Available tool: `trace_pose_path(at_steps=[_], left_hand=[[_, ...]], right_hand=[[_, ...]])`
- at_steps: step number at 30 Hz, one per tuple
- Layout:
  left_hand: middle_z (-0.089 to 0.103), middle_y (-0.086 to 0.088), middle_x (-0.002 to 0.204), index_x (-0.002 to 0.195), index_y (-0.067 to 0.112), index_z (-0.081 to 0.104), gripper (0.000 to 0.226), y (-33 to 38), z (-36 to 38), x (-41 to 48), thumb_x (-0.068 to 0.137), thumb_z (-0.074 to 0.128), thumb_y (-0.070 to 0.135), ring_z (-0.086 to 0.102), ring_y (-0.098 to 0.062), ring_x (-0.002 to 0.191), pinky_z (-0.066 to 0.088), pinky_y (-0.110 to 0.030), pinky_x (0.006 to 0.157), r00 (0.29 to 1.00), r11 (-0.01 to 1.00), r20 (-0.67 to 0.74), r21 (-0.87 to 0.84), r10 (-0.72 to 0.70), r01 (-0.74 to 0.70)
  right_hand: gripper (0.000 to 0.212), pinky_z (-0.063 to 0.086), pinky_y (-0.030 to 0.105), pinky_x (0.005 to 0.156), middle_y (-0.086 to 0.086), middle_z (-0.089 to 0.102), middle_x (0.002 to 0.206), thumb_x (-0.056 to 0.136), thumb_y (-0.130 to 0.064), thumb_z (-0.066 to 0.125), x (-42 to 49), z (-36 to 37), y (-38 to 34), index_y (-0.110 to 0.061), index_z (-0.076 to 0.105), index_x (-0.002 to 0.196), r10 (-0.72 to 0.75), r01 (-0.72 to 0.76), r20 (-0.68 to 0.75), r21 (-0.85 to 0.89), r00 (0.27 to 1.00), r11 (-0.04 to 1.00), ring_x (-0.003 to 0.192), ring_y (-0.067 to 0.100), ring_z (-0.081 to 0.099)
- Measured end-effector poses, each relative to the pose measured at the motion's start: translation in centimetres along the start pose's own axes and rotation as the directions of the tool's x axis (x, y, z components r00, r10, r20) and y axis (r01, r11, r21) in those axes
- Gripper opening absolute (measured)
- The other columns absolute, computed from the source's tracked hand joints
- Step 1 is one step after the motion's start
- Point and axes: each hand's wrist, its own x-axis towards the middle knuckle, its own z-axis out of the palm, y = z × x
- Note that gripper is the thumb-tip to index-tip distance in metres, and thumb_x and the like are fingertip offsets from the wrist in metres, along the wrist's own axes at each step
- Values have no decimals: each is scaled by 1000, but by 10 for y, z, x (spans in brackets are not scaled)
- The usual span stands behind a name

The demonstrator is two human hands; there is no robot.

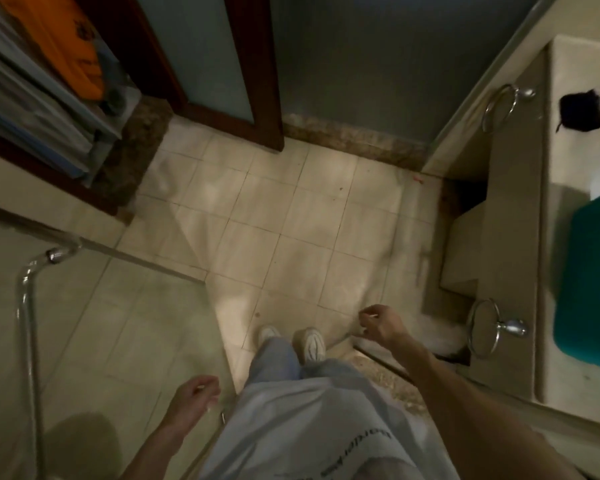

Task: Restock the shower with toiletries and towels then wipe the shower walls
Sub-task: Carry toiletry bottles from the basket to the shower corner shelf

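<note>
**Empty hands between the shower and the supplies**

The person stands on the pale tiled floor (291, 220), with the clear glass shower panel (111, 334) and its bent chrome handle (27, 306) on the left side. The left hand (196, 393) hangs beside the hip and the right hand (378, 325) is held a little forward. The fingers of both are loosely curled and hold nothing. A large teal object (589, 278), maybe a folded towel though blur hides it, lies on the beige stone table (541, 237) at the right, near a round chrome towel ring (482, 327). No toiletries can be told for sure. I think the step now is to fetch supplies: better to turn to the table, take the teal object with both hands, and keep away from the glass edge
</note>
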Motion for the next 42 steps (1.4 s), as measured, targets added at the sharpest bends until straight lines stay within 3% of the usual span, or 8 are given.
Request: trace_pose_path(at_steps=[7, 12, 15, 19, 26, 33, 35, 42], left_hand=[[73, -19, 96, 108, 0, 68, 16, 53, -13, 58, 97, 63, 10, 67, -29, 79, 43, -29, 66, 999, 993, 41, 114, -27, 22], [73, -13, 102, 105, 10, 68, 13, 132, -17, 108, 99, 61, 19, 68, -24, 87, 47, -29, 71, 991, 964, 125, 257, 37, -69], [73, -9, 101, 105, 12, 68, 15, 187, -13, 131, 97, 62, 24, 70, -23, 90, 49, -30, 76, 973, 928, 205, 332, 102, -167], [74, -7, 100, 103, 15, 69, 19, 270, 5, 154, 92, 67, 30, 70, -21, 88, 49, -27, 71, 930, 850, 320, 425, 180, -311], [75, -7, 98, 104, 14, 69, 14, 390, 78, 169, 98, 61, 24, 70, -23, 90, 49, -32, 78, 842, 716, 454, 481, 290, -506], [74, -10, 99, 109, 10, 68, 16, 460, 151, 185, 100, 60, 21, 69, -23, 89, 50, -30, 73, 813, 657, 521, 522, 260, -545], [74, -11, 102, 108, 11, 67, 15, 480, 168, 186, 101, 59, 21, 70, -23, 91, 50, -30, 73, 835, 618, 505, 591, 217, -518], [72, -12, 104, 108, 10, 66, 17, 556, 246, 176, 101, 58, 22, 67, -24, 92, 49, -31, 75, 808, 499, 552, 651, 205, -572]], right_hand=[[23, 57, 46, 89, 14, 71, 108, 98, -21, 58, 8, -33, 9, -6, 67, 113, 87, -83, -104, 38, 991, 996, 98, 30, 68], [17, 55, 27, 69, 10, 69, 102, 100, -20, 56, 9, -22, 20, -9, 65, 109, 179, -159, -162, 131, 970, 979, 90, 23, 68], [9, 59, 43, 81, 9, 71, 95, 97, -20, 60, 7, -2, 29, -14, 67, 95, 201, -161, -207, 194, 957, 968, 89, 28, 69], [16, 57, 41, 80, 11, 71, 94, 96, -23, 61, 8, 31, 46, -10, 70, 98, 286, -231, -212, 251, 934, 940, 90, 32, 70], [7, 57, 50, 86, 6, 68, 93, 92, -27, 64, 35, 72, 103, -28, 62, 85, 465, -329, -192, 482, 864, 812, 89, 29, 67], [16, 58, 43, 86, 8, 72, 97, 92, -35, 63, 70, 3, 67, -20, 69, 94, 557, -342, -162, 640, 815, 688, 93, 29, 70], [18, 57, 44, 89, 8, 72, 103, 92, -34, 63, 79, -31, 51, -19, 68, 101, 539, -297, -190, 664, 821, 687, 98, 28, 69], [23, 49, 19, 83, -13, 63, 110, 99, -38, 56, 72, -178, -27, -29, 62, 119, 384, -34, -441, 620, 811, 784, 103, 5, 62]])
